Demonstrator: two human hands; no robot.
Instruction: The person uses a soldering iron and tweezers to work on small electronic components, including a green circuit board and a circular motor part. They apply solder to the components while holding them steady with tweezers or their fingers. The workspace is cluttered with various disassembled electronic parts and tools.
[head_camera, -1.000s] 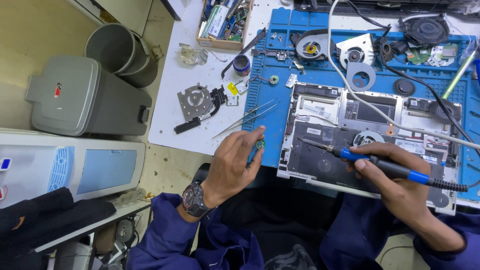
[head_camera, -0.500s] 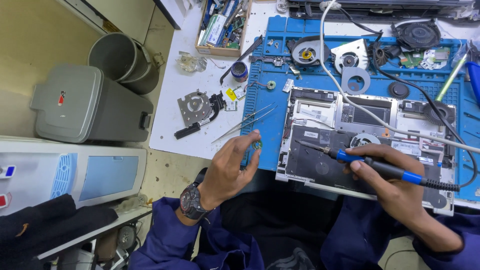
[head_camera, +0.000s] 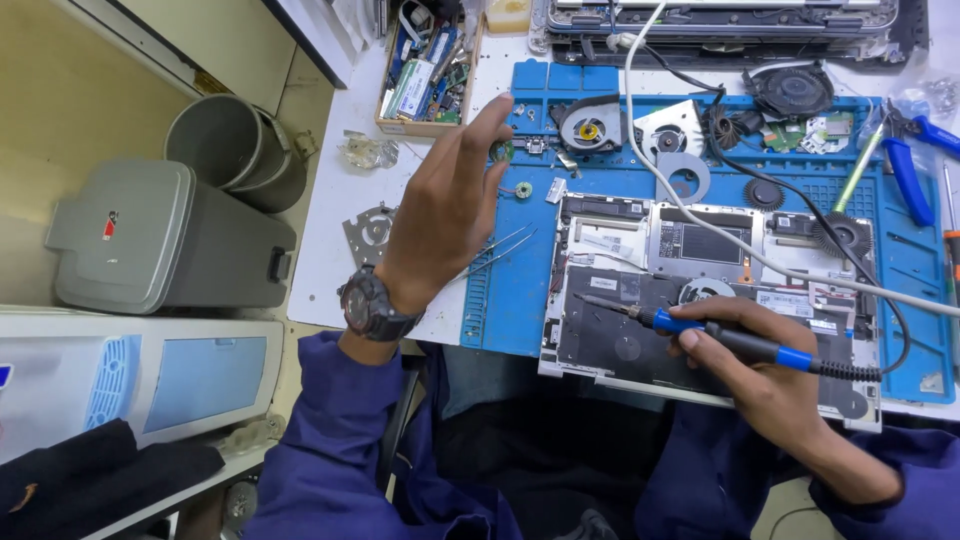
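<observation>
Head view: a person in blue sleeves sits at a white bench (head_camera: 330, 260) covered in part by a blue silicone work mat (head_camera: 510, 290).
Left hand: the left hand (head_camera: 440, 205), a dark wristwatch (head_camera: 372, 305) on its wrist, is raised above the mat's left edge, fingers loosely curved, and its fingertips pinch a small round green-and-metal part (head_camera: 500, 150).
Right hand: the right hand (head_camera: 755, 365) is closed in a pen grip around a blue-and-black soldering iron (head_camera: 700, 328), whose tip points left over the opened silver laptop chassis (head_camera: 700, 290).
Small part, location: it is held in the air just left of a grey laptop fan (head_camera: 590, 128), well apart from the iron.
Small part, handling: it looks very light, stiff and easy to drop or flick away; a gentle edge pinch between thumb and forefinger seems the safest hold.
Iron, handling: light and rigid, likely hot at the metal tip; the insulated handle is the place to grip, and its black cord (head_camera: 880, 330) may tug.
Chassis, handling: thin, with exposed boards, likely fragile; it lies flat on the mat.
Nearby: steel tweezers (head_camera: 500, 248) lie on the mat beneath the left hand, and a cardboard box of spare parts (head_camera: 425, 70) sits at the bench's rear.
</observation>
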